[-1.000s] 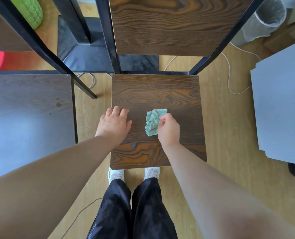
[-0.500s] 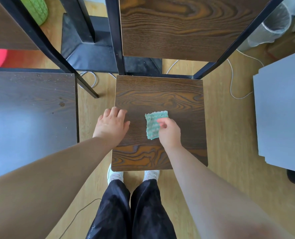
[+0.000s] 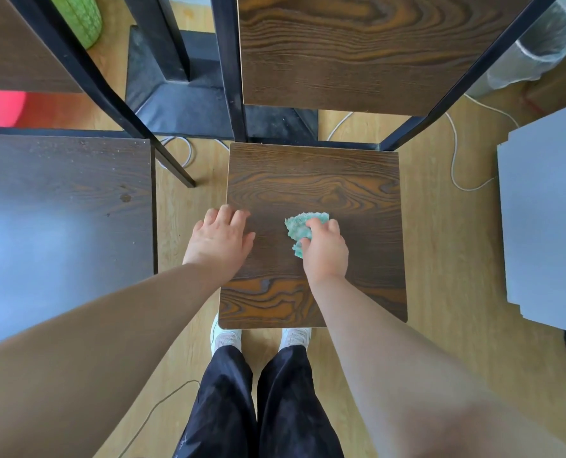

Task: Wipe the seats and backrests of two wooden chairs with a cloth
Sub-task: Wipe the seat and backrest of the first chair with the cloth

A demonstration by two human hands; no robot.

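Note:
A dark wood-grain chair seat (image 3: 314,180) lies directly below me, its backrest (image 3: 357,51) rising at the top between black metal posts. My right hand (image 3: 324,252) presses a crumpled teal cloth (image 3: 299,228) onto the middle of the seat. My left hand (image 3: 220,241) rests flat on the seat's left edge, fingers spread, holding nothing. A second chair stands to the left: its dusty dark seat (image 3: 60,226) fills the left side and part of its backrest (image 3: 13,44) shows at the upper left.
A grey table top (image 3: 546,209) borders the right side. A black table base (image 3: 182,94) and white cables (image 3: 453,166) lie on the wooden floor behind the chairs. A lined bin (image 3: 539,47) stands at the upper right, a green object (image 3: 80,18) at the upper left.
My right hand has slid the cloth a little to the right on the seat, and the cloth has gone from spread flat to bunched. My left hand stays in place.

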